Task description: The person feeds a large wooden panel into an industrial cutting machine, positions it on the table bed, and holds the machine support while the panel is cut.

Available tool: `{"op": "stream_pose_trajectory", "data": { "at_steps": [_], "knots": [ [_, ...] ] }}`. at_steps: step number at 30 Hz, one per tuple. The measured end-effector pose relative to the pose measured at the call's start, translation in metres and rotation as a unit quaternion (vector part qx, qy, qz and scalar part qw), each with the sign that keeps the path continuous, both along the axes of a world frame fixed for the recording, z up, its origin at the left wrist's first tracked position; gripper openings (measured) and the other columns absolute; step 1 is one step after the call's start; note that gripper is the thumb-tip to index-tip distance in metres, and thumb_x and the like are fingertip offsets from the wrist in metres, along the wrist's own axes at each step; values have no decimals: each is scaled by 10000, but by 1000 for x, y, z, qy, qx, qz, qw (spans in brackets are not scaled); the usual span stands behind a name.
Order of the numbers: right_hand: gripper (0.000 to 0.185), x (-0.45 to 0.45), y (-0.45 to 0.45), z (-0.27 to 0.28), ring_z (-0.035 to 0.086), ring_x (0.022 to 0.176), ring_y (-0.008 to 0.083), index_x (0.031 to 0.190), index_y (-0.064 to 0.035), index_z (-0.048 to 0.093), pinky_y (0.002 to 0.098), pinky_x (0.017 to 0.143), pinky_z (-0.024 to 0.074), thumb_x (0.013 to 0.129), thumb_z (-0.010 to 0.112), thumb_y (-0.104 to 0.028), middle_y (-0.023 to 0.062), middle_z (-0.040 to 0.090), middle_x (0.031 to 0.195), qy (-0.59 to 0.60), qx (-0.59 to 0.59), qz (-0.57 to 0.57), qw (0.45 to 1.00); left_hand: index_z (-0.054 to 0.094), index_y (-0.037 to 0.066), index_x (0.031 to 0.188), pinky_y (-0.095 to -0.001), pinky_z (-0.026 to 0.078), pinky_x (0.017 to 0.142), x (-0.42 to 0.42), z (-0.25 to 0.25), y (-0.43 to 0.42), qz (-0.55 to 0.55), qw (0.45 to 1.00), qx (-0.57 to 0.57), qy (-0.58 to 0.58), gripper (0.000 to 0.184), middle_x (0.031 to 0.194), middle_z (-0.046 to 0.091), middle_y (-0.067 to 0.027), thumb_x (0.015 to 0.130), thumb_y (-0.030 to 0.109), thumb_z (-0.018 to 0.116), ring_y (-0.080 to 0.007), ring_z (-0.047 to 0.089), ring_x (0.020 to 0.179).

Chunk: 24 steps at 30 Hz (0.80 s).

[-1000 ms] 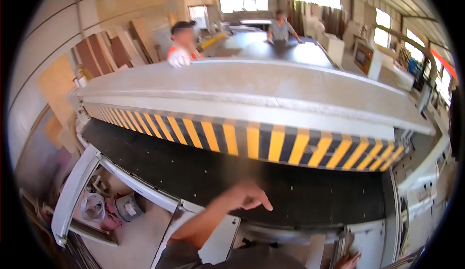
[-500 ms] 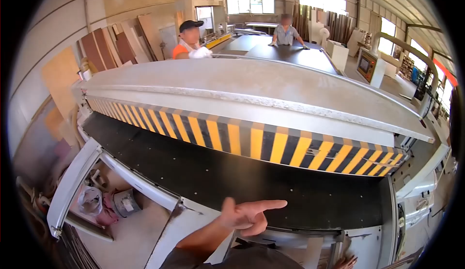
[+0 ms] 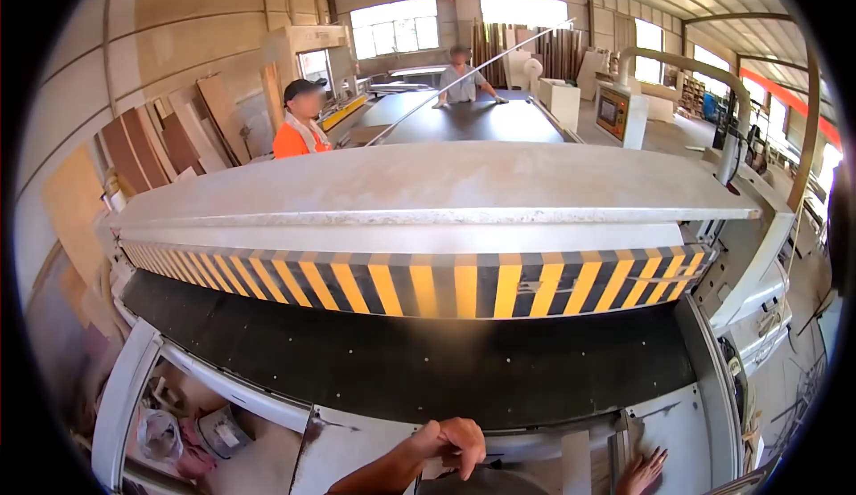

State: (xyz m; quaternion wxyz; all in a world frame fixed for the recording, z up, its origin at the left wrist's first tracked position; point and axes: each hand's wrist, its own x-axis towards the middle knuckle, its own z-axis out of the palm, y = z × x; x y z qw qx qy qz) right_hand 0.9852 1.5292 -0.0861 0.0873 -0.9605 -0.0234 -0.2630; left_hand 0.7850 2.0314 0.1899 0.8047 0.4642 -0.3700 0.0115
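Note:
My left hand [image 3: 459, 443] hangs, empty, over the front edge of the machine, its fingers bent loosely downward. Flat against a white panel [image 3: 670, 433] lies my right hand [image 3: 644, 471], fingers spread. Before me is a long machine with a black perforated bed [image 3: 357, 361], a yellow-and-black striped guard [image 3: 410, 288] and a broad pale cover [image 3: 428, 178]. Neither hand touches the bed's middle.
Behind the machine stand a person in orange [image 3: 299, 129] and another person [image 3: 460, 76] leaning on a dark sheet [image 3: 473, 123]. A long thin rod [image 3: 473, 78] slants up. At right stands a control box [image 3: 621, 116]; a bucket [image 3: 223, 433] is lower left.
My left hand has dropped from pointing right over the bed to its front edge. The rod has swung up from the cover's back edge. The view has shifted rightward and up.

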Motion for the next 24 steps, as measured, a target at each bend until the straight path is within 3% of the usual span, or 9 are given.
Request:
{"op": "stream_pose_trajectory", "data": {
  "at_steps": [1,3,5,11,15,20,22,24],
  "knots": [
    [715,-4,-6,1,568,1331,545,1586,9,459,661,1079,474,1070,559,-477,354,537,1523,2,-9,10,1000,692,25,725,-297,288,454,-13,-19,-9,25,996,-12,84,1037,513,451,5,989,901,203,-108,388,424],
    [642,0,-9,-9,389,1515,451,1645,-39,389,570,1226,331,1108,510,-370,264,382,1673,105,3,-59,993,688,29,722,-295,290,469,-20,-1,-27,58,988,-1,143,1037,508,451,8,985,906,200,-109,389,434],
    [632,10,-17,-24,277,1617,403,1683,-63,335,525,1312,232,1120,481,-311,213,287,1757,148,-6,-78,986,687,31,718,-301,285,461,-8,-26,-30,10,992,4,123,1044,512,465,9,970,923,207,-111,393,438],
    [625,11,-22,-35,270,1622,397,1687,-79,333,524,1320,213,1128,468,-327,199,275,1765,144,4,-80,986,692,28,719,-310,268,428,7,-26,-29,-67,994,-7,87,1045,516,477,12,959,934,231,-108,388,427],
    [652,6,-15,-27,307,1601,437,1683,-59,319,575,1306,248,1107,478,-319,233,303,1746,115,1,-65,991,705,18,751,-295,260,422,12,-13,-23,-41,997,0,69,1031,521,472,5,971,917,253,-98,382,422],
    [623,10,-13,-29,314,1600,429,1671,-59,351,575,1303,252,1115,480,-307,205,308,1751,118,12,-68,991,735,-19,879,-282,262,430,22,5,0,8,998,0,60,1025,562,507,-6,999,884,266,-84,394,430],
    [621,6,-16,-30,320,1598,427,1668,-60,361,567,1301,258,1113,487,-310,199,316,1749,125,11,-69,990,681,-84,1160,-268,279,460,22,5,14,101,989,-45,102,1040,609,524,1,1032,846,232,-70,395,466],
    [625,13,-19,-35,325,1595,426,1666,-61,369,558,1299,265,1109,497,-314,196,328,1745,131,14,-65,989,441,-116,1532,-245,312,503,29,46,23,157,974,-107,121,1091,609,518,30,1035,841,279,-55,400,478]
  ]
}}
